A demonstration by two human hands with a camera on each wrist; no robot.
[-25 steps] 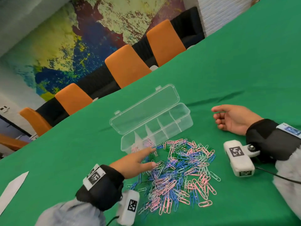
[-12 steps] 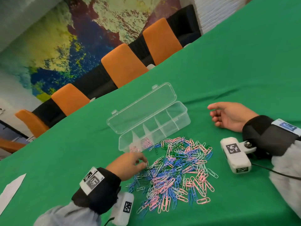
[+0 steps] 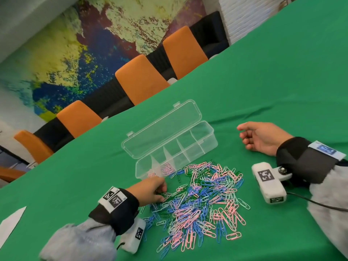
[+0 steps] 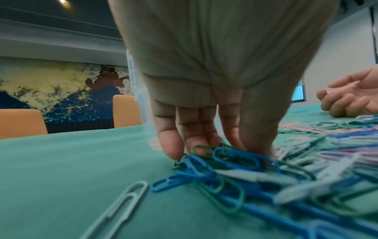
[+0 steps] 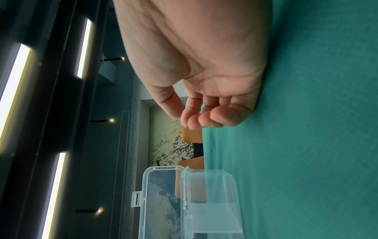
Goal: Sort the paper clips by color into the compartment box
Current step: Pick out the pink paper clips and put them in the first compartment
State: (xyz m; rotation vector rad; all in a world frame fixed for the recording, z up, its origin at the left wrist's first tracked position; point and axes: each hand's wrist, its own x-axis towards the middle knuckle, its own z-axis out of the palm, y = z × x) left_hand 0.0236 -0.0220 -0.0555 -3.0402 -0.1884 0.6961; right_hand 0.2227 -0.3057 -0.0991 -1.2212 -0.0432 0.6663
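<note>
A heap of pink, blue, green and pale paper clips point(image 3: 203, 200) lies on the green table in front of a clear compartment box point(image 3: 207, 127) with its lid open. Some pink clips point(image 3: 166, 168) sit in the box's left compartments. My left hand point(image 3: 162, 193) is at the heap's left edge with its fingers curled down. In the left wrist view my left hand point(image 4: 220, 148) pinches a dark green clip point(image 4: 202, 148) among blue ones. My right hand point(image 3: 243, 132) rests on its side to the right of the box, fingers loosely curled and holding nothing; the right wrist view shows my right hand point(image 5: 184, 116) beside the box point(image 5: 212, 202).
Orange chairs point(image 3: 139, 80) line the table's far edge below a painted wall. A white sheet point(image 3: 9, 223) lies at the left edge. Bare green cloth point(image 3: 273, 81) stretches behind and right of the box.
My left hand has drawn back from the box's front wall to the heap's left edge and curled its fingers down onto clips. The right hand has stayed put.
</note>
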